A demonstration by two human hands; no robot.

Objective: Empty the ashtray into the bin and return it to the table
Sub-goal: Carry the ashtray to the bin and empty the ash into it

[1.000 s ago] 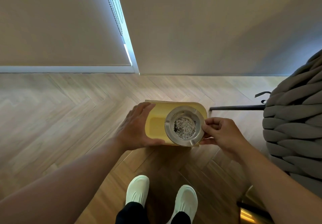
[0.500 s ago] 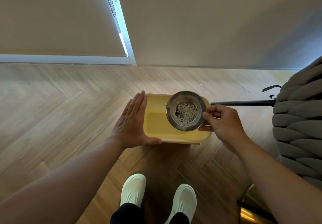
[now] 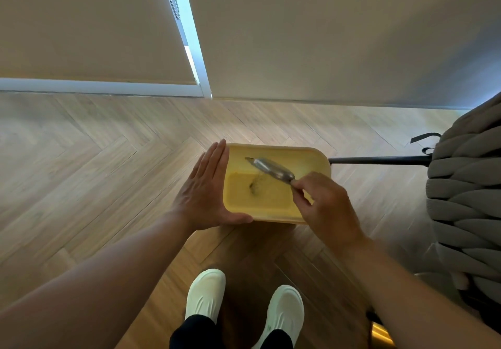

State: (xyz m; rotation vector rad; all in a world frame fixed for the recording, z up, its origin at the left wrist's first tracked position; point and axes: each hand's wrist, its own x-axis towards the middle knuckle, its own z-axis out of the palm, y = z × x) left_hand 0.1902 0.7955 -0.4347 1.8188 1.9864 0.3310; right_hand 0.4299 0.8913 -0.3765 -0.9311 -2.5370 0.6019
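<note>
A yellow rectangular bin (image 3: 311, 156) stands on the wooden floor in front of my feet. Over its opening my right hand (image 3: 322, 207) pinches the rim of a round metal ashtray (image 3: 272, 171), which is tipped steeply on edge toward the left. Dark ash (image 3: 253, 187) streams down from it and lies in a small heap on the bin's bottom. My left hand (image 3: 206, 188) rests flat against the bin's left side, fingers straight, thumb along the near rim.
A grey chunky-knit seat (image 3: 469, 199) fills the right side, with a black bar (image 3: 379, 160) and strap running from it toward the bin. A gold metal part (image 3: 381, 335) is at the bottom right. Wall and blinds lie beyond the bin. My white shoes (image 3: 206, 294) stand below it.
The ashtray was level and full of ash over the bin; now my right hand has tilted it on edge and the ash is falling in. My left hand stays on the bin's side.
</note>
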